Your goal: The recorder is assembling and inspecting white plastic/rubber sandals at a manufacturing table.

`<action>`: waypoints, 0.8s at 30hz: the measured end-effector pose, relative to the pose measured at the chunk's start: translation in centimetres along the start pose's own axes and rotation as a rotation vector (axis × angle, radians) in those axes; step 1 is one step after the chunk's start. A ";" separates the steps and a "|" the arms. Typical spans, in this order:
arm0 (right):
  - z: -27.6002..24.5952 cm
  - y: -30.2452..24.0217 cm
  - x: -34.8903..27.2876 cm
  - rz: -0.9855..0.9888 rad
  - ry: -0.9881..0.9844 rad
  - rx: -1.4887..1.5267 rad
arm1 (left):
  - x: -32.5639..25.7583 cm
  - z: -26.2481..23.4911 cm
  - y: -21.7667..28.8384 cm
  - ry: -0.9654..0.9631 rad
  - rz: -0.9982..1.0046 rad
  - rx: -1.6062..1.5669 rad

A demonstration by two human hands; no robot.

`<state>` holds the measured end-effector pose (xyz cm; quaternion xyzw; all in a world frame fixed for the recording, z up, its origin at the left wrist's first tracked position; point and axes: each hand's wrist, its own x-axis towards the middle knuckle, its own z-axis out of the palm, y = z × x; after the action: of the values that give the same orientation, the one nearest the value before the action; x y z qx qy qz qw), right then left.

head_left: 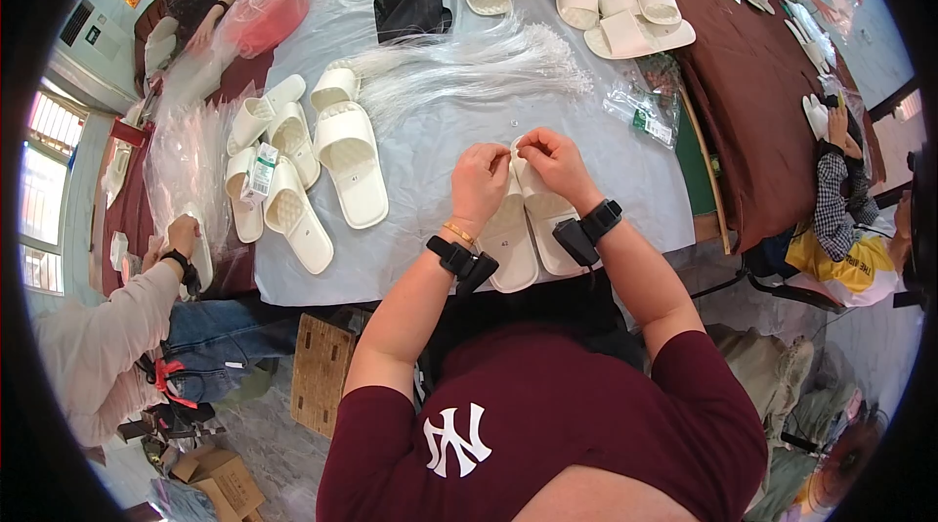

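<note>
A pair of cream slide slippers [515,246] lies side by side on the table in front of me, soles partly covered by my hands. Over their far ends, my left hand [478,185] and my right hand [559,165] meet with thumbs and fingertips pinched close together. What the fingertips hold is too small to make out; the slipper straps are partly hidden beneath the hands. Just beyond spreads a bundle of thin clear plastic strands [479,67]. More cream slippers [350,165] stand to the left, one with a white-and-green label [260,170] on it.
A black bag [410,10] sits at the far side, near piled slippers [625,9]. Clear plastic packets [640,111] lie at right. On the left, a co-worker's hand [183,234] touches a slipper beside clear plastic bags [191,165]. A wooden stool [322,375] stands below the table edge.
</note>
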<state>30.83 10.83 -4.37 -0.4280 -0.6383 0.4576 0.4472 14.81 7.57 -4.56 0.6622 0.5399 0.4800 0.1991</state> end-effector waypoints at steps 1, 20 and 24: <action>0.1 0.0 0.0 0.002 0.004 -0.005 | 0.0 0.0 0.0 -0.001 -0.001 0.001; 0.4 -0.4 -0.2 -0.049 -0.015 -0.176 | 0.1 -0.2 0.2 -0.012 -0.003 0.006; 0.2 -0.2 -0.2 -0.003 0.068 -0.020 | 0.1 -0.1 0.1 -0.005 -0.013 -0.013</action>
<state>30.64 10.52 -4.26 -0.4468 -0.6277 0.4359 0.4651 14.77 7.59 -4.42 0.6584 0.5406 0.4807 0.2080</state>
